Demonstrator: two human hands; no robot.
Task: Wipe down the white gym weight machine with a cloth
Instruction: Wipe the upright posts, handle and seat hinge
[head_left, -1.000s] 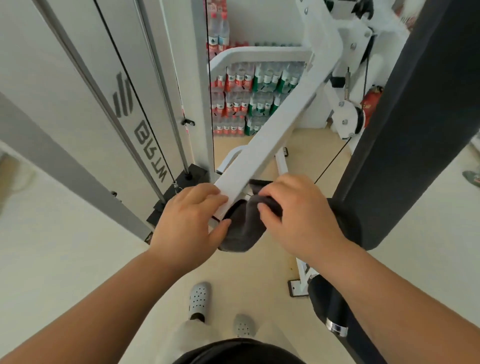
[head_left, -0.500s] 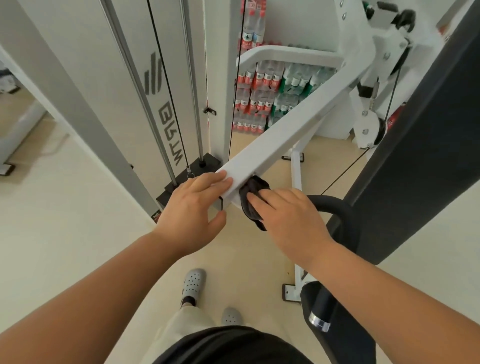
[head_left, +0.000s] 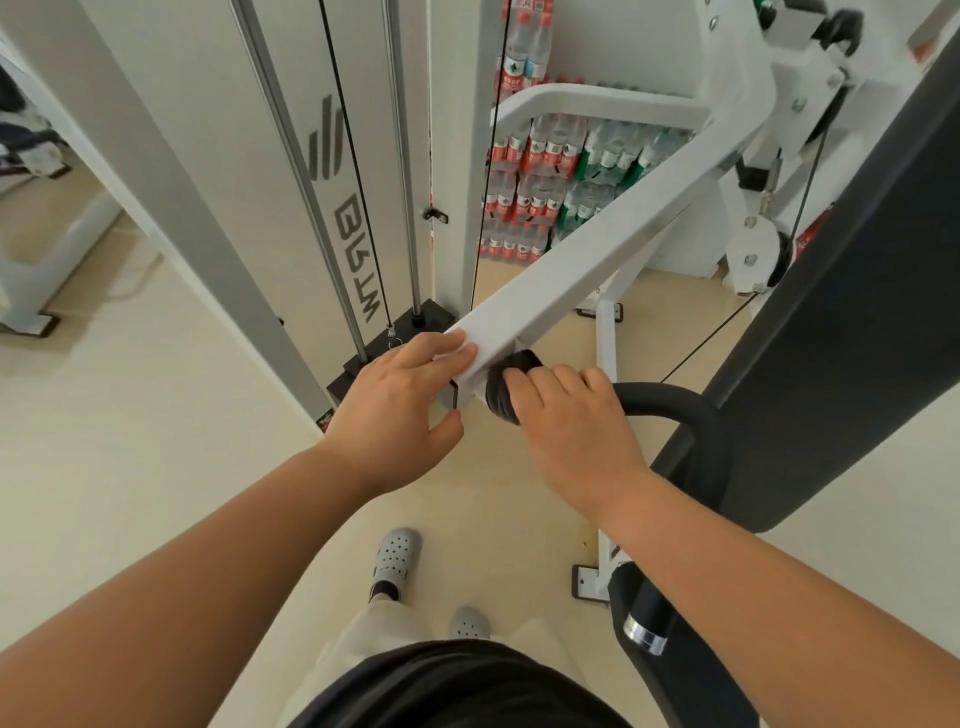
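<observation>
Cloth (head_left: 501, 389) sits bunched in right grip (head_left: 571, 431) against beam (head_left: 571, 260) end.

Shrink-wrapped packs of bottled water (head_left: 550, 192) are stacked against the far wall, red labels on the left and green on the right, with two taller bottles (head_left: 524, 47) standing above them. The floor (head_left: 156, 441) is pale beige. Grey perforated clogs (head_left: 395, 556) stand on it, and another frame's grey foot (head_left: 31, 306) rests far left
</observation>
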